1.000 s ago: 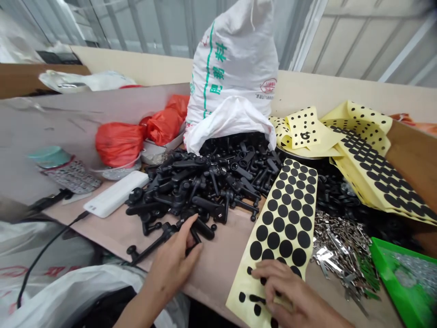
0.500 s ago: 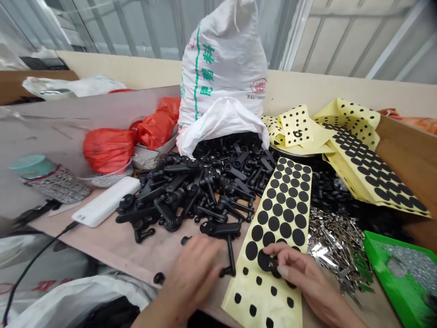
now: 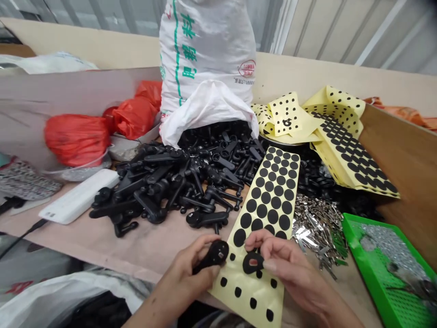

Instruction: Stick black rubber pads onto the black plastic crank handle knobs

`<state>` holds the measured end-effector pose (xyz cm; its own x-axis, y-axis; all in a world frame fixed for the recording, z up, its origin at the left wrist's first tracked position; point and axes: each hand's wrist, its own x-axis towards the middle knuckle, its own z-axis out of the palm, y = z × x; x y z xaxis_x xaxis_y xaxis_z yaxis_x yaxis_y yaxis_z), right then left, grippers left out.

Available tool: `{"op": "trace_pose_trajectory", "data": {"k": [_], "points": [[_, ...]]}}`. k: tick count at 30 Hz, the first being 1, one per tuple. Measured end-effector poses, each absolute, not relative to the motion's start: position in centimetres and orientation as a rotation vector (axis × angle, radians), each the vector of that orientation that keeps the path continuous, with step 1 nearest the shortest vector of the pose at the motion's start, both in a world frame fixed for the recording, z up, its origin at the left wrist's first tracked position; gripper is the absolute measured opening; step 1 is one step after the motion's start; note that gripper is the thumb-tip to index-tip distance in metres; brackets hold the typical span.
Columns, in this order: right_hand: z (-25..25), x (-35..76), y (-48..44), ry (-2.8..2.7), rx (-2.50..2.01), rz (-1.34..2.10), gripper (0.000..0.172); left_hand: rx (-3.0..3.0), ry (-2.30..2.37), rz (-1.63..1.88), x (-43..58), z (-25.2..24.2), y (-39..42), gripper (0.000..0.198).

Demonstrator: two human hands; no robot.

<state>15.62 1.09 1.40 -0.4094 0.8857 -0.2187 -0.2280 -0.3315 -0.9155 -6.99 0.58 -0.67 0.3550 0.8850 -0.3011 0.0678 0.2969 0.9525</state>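
Hands (image 3: pixel 193 269) and forearms (image 3: pixel 336 307) are bare, the left forearm (image 3: pixel 152 307) faintly spotted.

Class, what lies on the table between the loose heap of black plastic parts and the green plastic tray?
The head view shows a yellow sheet with round black discs, then a pile of thin silvery metal pieces.

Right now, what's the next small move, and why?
Probably bring the holed black disc toward the black part: the right hand pinches the disc, apparently free of the yellow sheet, while the left hand holds the part close by, its round end exposed.
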Motion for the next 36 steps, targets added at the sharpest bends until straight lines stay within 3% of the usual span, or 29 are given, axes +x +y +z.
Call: {"op": "trace_pose_trajectory", "data": {"k": [8,22,36], "points": [[0.9,15.3,0.9,-1.04,-0.959,1.86,0.014,1.133,0.948,0.598,-4.2,0.1,1.3,0.041],[0.7,15.5,1.4,-1.116,-1.072,1.87,0.016,1.219,1.163,0.509,-4.6,-0.4,0.9,0.048],[1.2,15.4,1.8,-1.292,-1.148,1.859,0.022,1.268,1.049,0.56,-4.5,0.4,1.1,0.036]]}}
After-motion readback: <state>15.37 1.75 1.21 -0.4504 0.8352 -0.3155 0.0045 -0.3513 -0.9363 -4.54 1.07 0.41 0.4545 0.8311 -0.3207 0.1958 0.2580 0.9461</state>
